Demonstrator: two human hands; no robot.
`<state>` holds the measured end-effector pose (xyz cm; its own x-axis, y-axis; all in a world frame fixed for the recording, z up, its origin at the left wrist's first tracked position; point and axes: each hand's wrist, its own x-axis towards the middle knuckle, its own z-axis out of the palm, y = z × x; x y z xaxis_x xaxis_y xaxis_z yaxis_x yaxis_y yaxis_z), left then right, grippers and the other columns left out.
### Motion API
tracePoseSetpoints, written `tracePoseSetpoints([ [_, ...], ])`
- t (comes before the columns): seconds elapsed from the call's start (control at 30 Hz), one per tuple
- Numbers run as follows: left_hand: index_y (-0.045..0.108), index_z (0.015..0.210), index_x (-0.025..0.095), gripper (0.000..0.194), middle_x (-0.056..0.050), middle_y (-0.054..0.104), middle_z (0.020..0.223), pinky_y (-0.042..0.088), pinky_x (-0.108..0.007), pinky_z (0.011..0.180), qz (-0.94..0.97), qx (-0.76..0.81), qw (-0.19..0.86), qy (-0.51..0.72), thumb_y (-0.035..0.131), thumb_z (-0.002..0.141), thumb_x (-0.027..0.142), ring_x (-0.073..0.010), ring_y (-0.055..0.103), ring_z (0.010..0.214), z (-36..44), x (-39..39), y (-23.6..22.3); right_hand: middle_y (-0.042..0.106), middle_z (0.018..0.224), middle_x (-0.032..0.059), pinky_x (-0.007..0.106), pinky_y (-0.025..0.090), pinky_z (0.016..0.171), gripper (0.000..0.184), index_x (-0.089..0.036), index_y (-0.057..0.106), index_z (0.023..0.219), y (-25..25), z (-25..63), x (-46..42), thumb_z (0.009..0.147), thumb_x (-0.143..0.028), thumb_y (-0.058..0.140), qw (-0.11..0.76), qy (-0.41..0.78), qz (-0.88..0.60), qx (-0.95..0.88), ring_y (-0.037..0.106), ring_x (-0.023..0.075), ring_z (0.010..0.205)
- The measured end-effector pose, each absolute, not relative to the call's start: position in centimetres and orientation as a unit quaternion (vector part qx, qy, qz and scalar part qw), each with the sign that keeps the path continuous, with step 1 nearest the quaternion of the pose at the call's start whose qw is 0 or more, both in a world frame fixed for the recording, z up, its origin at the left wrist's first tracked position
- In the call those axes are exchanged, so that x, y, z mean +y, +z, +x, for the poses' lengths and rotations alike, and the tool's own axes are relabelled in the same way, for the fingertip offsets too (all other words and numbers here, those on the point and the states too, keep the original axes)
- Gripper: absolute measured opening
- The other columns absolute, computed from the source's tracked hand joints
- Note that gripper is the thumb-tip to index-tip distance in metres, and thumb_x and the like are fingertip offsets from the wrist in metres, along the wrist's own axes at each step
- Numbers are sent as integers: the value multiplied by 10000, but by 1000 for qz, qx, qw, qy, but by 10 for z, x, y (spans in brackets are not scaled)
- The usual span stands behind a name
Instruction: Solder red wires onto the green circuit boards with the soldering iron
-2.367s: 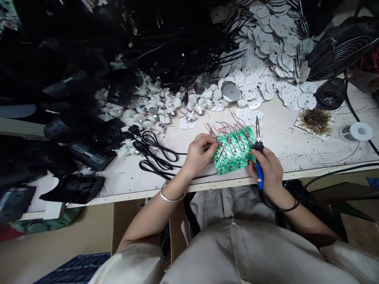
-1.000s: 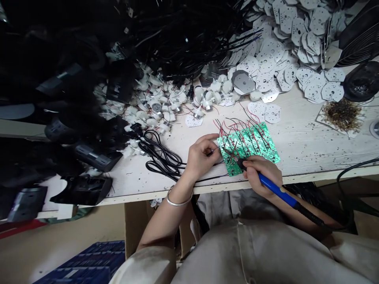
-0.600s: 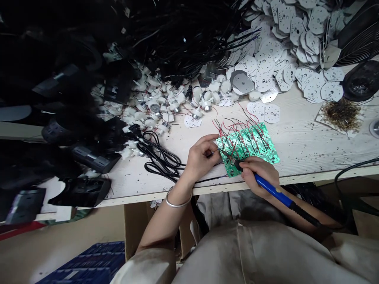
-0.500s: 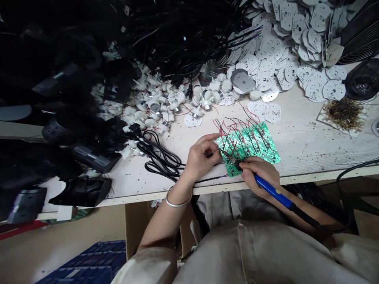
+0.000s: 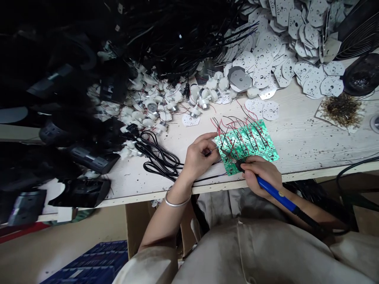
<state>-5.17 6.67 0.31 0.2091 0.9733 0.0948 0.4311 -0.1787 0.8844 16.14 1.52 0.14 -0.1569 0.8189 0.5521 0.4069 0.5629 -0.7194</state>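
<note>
A green circuit board [image 5: 268,152] lies tilted on the bench, with rows of red and black wires standing off it. My right hand [image 5: 262,175] is closed around the blue handle of a soldering iron [image 5: 276,194], whose tip points at the left part of the board. At the board's left edge my left hand [image 5: 199,157] is closed in a pinch on what looks like a thin wire, its end close to the iron's tip. Fingers hide most of that wire. Beside this hand lies a coiled black power cord [image 5: 161,157], part of it passing behind the wrist.
Small white motors [image 5: 152,106] with thin wires are heaped behind the cord. White octagonal boards [image 5: 268,51] pile up at the back right. Black housings [image 5: 85,191] stand at left. A pad of brownish debris [image 5: 340,112] sits at right, and the bench edge [image 5: 308,173] runs in front.
The view has shifted slightly, moving the scene a little left and up. Both hands stay at the board's left part; the iron's tip has barely moved.
</note>
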Motion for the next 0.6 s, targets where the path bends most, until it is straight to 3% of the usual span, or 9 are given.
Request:
tracePoseSetpoints([
  [0.13,588,657,161,119,-126,701,1115,525,-248,677,681,518,380,352,622,743,87,-200,681,1019,-52,67,3,710,665,-22,347,631,642,220,-242,628,1111,7,163,16,928,-170,529,531,164,-409,-724,697,180,623],
  [0.6,599,667,154,109,-139,692,1173,517,-238,661,680,527,373,348,630,736,75,-180,688,966,-51,65,5,743,758,-3,328,623,678,215,-248,644,1074,9,160,14,911,-148,547,540,181,-440,-694,713,182,689],
])
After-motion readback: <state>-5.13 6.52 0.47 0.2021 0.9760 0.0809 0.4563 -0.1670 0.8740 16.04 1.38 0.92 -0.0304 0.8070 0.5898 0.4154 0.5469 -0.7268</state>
